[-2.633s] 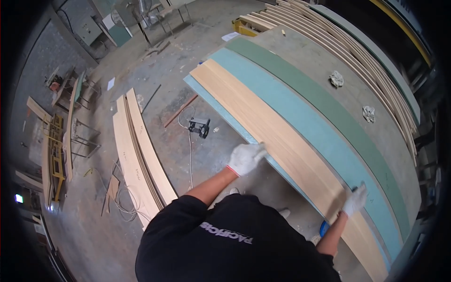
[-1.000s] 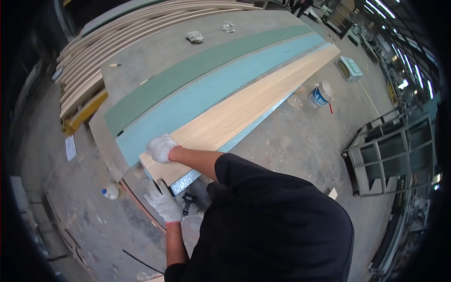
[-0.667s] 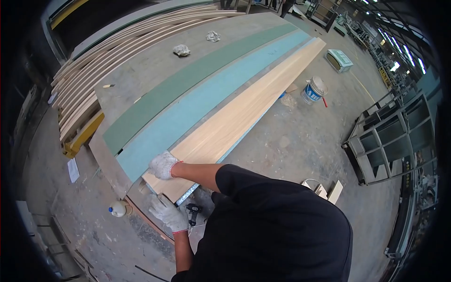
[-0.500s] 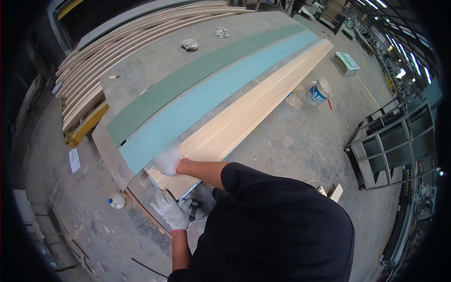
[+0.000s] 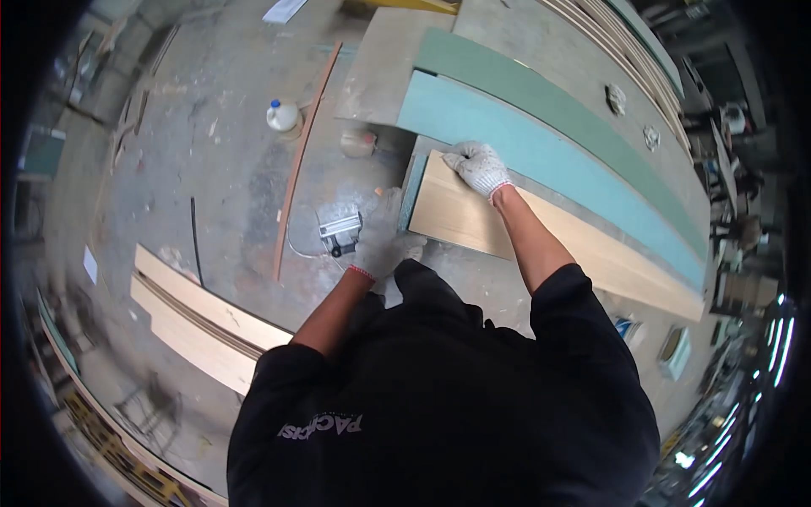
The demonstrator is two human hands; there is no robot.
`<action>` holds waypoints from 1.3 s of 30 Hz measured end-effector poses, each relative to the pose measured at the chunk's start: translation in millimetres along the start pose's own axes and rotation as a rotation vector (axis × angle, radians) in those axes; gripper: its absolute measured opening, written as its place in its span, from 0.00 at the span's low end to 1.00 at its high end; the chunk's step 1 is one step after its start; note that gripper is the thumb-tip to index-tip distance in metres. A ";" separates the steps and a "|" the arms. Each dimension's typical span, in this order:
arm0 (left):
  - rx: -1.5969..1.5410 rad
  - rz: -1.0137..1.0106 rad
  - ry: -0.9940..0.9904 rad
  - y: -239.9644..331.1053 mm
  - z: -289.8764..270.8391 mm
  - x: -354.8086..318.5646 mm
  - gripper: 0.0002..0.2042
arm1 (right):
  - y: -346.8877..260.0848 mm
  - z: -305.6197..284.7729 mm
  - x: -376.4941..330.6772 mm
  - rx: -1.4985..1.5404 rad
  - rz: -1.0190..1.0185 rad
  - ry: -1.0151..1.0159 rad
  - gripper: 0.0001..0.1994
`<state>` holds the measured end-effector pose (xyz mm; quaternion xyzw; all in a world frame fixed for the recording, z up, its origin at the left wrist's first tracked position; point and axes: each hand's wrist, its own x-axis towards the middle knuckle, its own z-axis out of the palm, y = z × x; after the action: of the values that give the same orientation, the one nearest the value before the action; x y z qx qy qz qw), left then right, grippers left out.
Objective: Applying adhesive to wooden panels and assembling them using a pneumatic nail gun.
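Observation:
A long pale wood-grain board [image 5: 460,207] runs from the middle toward the right, its near end beside my hands. My right hand [image 5: 478,166], in a white knitted glove, has its fingers curled over the board's far edge close to that end. Left of the board end is my left hand [image 5: 384,249], also gloved; motion smears its fingers. Beyond the pale board lie a light teal board [image 5: 541,152] and a darker green board [image 5: 507,80]. A silver metal tool with black parts [image 5: 340,230] and a thin cable sits on the floor near my left hand.
A brown strip [image 5: 306,152] lies along the floor, next to a white jug with a blue cap [image 5: 285,117]. Pale planks [image 5: 194,325] are at the lower left. Crumpled lumps [image 5: 616,100] rest on the grey sheet, with stacked lumber [image 5: 625,42] behind.
My view has swung round to the left, bringing the metal tool and lower-left planks into sight. My left hand has moved from the board's end toward the metal tool. My right hand stays at the board.

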<state>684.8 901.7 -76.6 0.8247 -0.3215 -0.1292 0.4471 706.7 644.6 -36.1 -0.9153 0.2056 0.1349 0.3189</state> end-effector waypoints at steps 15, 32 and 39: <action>-0.130 -0.145 -0.048 -32.0 25.7 -8.5 0.45 | 12.6 21.3 21.4 0.091 -0.057 0.047 0.11; -0.312 -0.283 -0.104 -36.4 21.7 -11.9 0.46 | 0.5 27.8 23.3 0.056 -0.015 0.044 0.09; -0.299 -0.228 -0.043 -39.0 20.0 -11.8 0.48 | -2.7 30.5 24.9 0.067 -0.013 0.044 0.08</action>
<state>682.0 911.6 -120.8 0.7771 -0.2127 -0.2427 0.5403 726.3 658.7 -67.3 -0.9082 0.2108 0.1059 0.3457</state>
